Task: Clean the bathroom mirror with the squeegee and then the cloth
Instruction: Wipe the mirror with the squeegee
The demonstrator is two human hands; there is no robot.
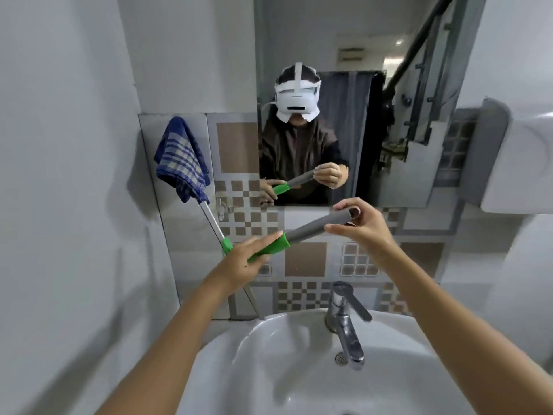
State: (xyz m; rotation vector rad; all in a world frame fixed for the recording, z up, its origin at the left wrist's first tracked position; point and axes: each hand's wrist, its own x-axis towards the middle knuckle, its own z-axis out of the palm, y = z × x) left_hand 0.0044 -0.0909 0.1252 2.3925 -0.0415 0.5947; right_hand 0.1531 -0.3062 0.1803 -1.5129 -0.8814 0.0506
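Here, the squeegee handle (302, 233) is gripped at both ends below the mirror (368, 85): left hand (242, 262) on green collar, right hand (359, 223) pinching grey tip. The checked cloth (182, 160) hangs left of the mirror.

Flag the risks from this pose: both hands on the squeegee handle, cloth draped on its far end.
1. The blue checked cloth only hangs loose over the far end of the squeegee; tilting the pole could drop it.
2. The right hand holds the grey grip with fingertips only and the left hand lies loosely on the green collar, so the pole might slip toward the sink.
3. The long pole could knock the mirror or the faucet when swung.
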